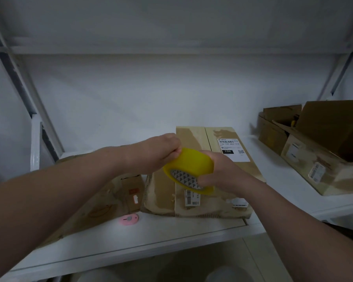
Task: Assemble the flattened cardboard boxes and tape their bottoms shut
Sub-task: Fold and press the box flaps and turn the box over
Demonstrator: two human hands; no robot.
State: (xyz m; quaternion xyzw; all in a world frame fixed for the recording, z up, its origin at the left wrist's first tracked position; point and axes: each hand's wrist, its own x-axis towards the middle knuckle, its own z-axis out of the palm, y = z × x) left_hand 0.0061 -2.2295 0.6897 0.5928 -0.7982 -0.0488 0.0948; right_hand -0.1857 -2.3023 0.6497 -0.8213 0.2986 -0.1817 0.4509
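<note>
Your left hand [163,151] and right hand [218,171], forearms reaching in from the lower corners: nearest the lens, they meet above the middle box.

1. White shelf [171,231]: the work surface, and it carries everything listed below.
2. Middle box [228,192]: folded up into shape and standing under your hands. Its flaps are closed along a seam that runs away from you. Old labels and glossy tape remnants show on it, but you cannot tell whether fresh tape lies on the seam. Likely status: assembled, awaiting tape.
3. Flattened cardboard [102,200]: lies flat just left of the middle box, partly under your left forearm. Status: not yet assembled.
4. Boxes at right [314,159]: well apart on the far right, set up with flaps open upward. Their bottoms are hidden, so their status is unknown.
5. Tape roll [190,161]: yellow, held in the air between both hands over the middle box. Your right fingers curl through its core and clamp it. Your left fingertips pinch at its outer rim, probably hunting for the loose end. No strip is visibly drawn out.
6. Pink cutter [128,219]: lies on the shelf at the near edge of the flattened cardboard, untouched.
</note>
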